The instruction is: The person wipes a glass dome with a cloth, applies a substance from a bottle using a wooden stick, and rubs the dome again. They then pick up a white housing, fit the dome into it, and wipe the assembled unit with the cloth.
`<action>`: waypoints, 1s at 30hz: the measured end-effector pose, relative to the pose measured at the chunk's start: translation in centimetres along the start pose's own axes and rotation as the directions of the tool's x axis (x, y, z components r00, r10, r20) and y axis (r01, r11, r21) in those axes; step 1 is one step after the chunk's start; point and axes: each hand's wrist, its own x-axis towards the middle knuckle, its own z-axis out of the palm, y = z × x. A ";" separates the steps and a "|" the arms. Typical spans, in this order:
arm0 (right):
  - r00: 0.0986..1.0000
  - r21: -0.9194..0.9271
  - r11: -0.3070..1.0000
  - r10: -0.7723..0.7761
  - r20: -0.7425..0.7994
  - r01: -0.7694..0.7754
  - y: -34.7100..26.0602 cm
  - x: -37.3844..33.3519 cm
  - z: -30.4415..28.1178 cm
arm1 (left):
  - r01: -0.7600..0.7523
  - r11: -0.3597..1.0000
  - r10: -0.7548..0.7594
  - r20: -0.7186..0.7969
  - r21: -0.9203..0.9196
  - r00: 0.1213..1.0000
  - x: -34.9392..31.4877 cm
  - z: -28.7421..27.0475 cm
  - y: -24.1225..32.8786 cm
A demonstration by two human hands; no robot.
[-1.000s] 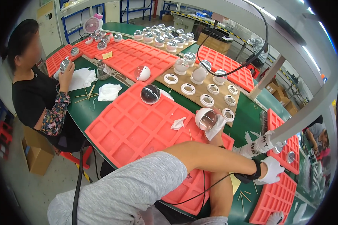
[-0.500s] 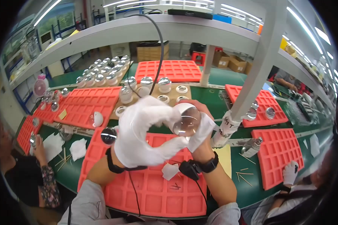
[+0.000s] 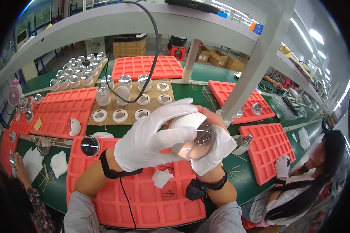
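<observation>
Both my hands hold a round globe, part white shell and part clear, shiny dome, above the red tray. My left hand, in a white glove, wraps it from the left, thumb across the front and fingers over the top. My right hand grips it from behind and the right, with a white cloth against the dome; some of its fingers are hidden. Beneath them the red compartment tray holds a dark shiny dome, a scrap of white paper and a few small dark pieces.
A brown board beyond my left hand bears white rings and several domed globes. Red trays stand left, far and right. A grey post rises at right, near a clear bottle. Co-workers sit on both sides; one gloved hand touches a tray.
My left hand has closed onto the globe, which it stood partly off before. The globe has turned, showing more white shell. The view has shifted, moving the background left.
</observation>
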 end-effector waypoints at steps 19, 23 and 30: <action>0.997 0.036 0.999 -0.015 -0.069 0.018 0.9 -0.6 -1.3 | 0.435 0.869 -0.423 0.103 -0.236 0.901 -0.9 1.3 0.0; 0.998 -0.005 0.999 -0.035 -0.054 0.035 0.7 -0.5 -1.3 | 0.313 0.943 -0.307 0.062 -0.111 0.950 -1.3 1.2 -0.5; 0.997 -0.228 0.973 -0.049 -0.067 0.032 0.8 -0.8 -1.2 | 0.453 0.884 -0.426 0.203 -0.111 0.882 -0.4 0.0 1.0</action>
